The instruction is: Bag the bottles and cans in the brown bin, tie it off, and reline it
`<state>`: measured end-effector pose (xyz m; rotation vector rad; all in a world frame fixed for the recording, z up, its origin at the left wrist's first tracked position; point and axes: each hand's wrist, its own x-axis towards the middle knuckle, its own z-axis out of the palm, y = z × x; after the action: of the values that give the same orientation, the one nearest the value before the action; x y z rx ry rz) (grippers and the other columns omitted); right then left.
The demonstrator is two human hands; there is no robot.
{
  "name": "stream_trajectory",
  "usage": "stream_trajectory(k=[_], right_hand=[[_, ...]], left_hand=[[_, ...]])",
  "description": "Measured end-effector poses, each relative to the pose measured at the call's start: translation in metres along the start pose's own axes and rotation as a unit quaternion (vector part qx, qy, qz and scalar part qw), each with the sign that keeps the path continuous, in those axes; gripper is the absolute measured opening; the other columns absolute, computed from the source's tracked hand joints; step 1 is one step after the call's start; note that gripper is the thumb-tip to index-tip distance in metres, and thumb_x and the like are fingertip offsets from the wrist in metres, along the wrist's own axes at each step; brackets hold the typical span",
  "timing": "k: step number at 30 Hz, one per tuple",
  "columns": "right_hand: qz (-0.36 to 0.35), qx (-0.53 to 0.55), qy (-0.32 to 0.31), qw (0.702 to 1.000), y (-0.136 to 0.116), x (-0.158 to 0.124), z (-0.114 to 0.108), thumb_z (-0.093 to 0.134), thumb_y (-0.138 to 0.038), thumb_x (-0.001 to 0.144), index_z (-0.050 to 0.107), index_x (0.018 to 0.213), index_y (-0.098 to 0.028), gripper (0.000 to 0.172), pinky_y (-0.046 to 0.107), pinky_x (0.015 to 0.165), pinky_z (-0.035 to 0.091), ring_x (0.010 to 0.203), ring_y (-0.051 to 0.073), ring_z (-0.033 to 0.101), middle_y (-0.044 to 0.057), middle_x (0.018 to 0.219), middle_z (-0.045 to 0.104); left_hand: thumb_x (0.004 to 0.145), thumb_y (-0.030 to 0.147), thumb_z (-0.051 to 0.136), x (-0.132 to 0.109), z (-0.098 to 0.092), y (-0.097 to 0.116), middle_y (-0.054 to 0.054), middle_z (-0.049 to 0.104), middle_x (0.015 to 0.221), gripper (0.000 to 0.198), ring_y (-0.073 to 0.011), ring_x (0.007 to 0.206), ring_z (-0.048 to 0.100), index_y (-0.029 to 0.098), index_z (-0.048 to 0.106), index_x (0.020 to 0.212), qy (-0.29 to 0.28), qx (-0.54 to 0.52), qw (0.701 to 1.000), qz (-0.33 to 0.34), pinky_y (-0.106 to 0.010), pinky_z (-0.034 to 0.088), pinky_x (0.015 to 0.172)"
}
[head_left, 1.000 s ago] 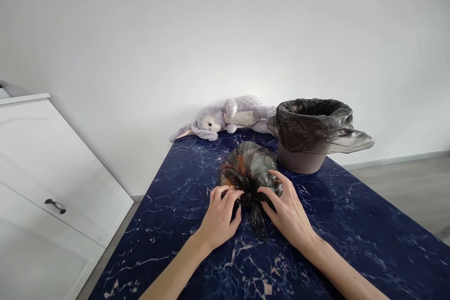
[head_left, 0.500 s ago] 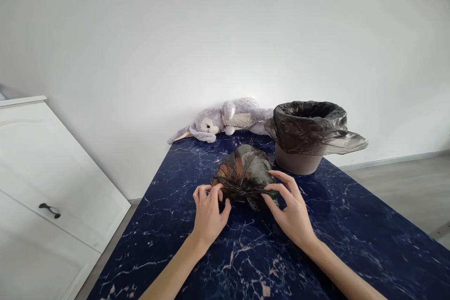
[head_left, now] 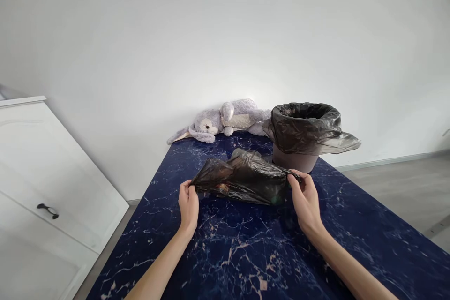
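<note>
A thin black plastic garbage bag (head_left: 248,176) lies on the blue marbled table (head_left: 242,253), stretched sideways between my two hands. Pinched at the bag's left edge is my left hand (head_left: 189,204), its fingers closed on the plastic. My right hand (head_left: 305,197) grips the opposite edge between thumb and fingers. Through the film, orange and green shapes show faintly; what they are I cannot make out.
Behind the bag, at the right, stands a brownish bin (head_left: 295,160) lined with a black bag (head_left: 305,131) folded over its rim. A grey plush rabbit (head_left: 225,119) lies along the wall. A white cabinet (head_left: 52,173) stands left of the table.
My hands have moved apart, pulling the bag's gathered, bunched top out into a wide, taut span. The bin and plush rabbit have stayed in place.
</note>
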<state>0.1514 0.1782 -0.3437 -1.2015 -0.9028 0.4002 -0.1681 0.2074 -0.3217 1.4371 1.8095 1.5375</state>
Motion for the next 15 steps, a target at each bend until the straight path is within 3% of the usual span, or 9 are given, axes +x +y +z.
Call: stream_trajectory(k=[4,7,11,13,15], right_hand=[[0.015,-0.007,0.028,0.999,0.004,0.005,-0.003,0.059,-0.056,0.098,0.065,0.113,-0.021,0.039,0.041,0.097,0.053,0.109,0.027,0.067,0.007,0.113,0.072],[-0.023,-0.028,0.024,0.999,0.001,0.005,-0.006,0.056,-0.050,0.101,0.061,0.118,-0.021,0.034,0.044,0.099,0.053,0.111,0.027,0.066,0.007,0.117,0.069],[-0.159,-0.075,-0.016,0.984,-0.018,-0.004,-0.008,0.063,-0.035,0.097,0.055,0.135,-0.021,0.041,0.057,0.114,0.044,0.128,0.032,0.058,0.013,0.135,0.060],[-0.240,-0.096,-0.046,0.965,-0.030,-0.013,-0.006,0.065,-0.026,0.094,0.055,0.137,-0.022,0.044,0.061,0.119,0.039,0.137,0.034,0.052,0.014,0.141,0.056],[-0.315,-0.108,-0.088,0.939,-0.041,-0.023,-0.005,0.066,-0.017,0.093,0.057,0.136,-0.025,0.045,0.063,0.124,0.033,0.141,0.033,0.051,0.012,0.143,0.059]], left_hand=[[0.102,0.041,0.038,0.000,0.000,0.000,-0.011,0.066,0.107,0.028,-0.0302,0.100,0.067,0.022,0.056,0.110,0.001,-0.010,1.000,-0.008,-0.041,0.055,0.079],[0.100,0.042,0.047,-0.007,0.002,0.007,-0.012,0.064,0.117,0.026,-0.0296,0.109,0.066,0.023,0.053,0.117,-0.028,-0.013,0.999,0.043,-0.043,0.056,0.087],[0.094,0.040,0.064,-0.024,0.004,0.020,-0.012,0.059,0.136,0.046,-0.0314,0.129,0.056,0.026,0.051,0.136,-0.087,0.003,0.982,0.165,-0.049,0.047,0.108],[0.092,0.038,0.069,-0.033,0.004,0.025,-0.011,0.061,0.131,0.047,-0.0327,0.127,0.055,0.027,0.054,0.135,-0.109,0.020,0.969,0.219,-0.052,0.043,0.110],[0.091,0.034,0.069,-0.039,0.005,0.030,-0.008,0.065,0.115,0.035,-0.0310,0.116,0.057,0.027,0.061,0.124,-0.131,0.035,0.955,0.263,-0.053,0.040,0.109]])
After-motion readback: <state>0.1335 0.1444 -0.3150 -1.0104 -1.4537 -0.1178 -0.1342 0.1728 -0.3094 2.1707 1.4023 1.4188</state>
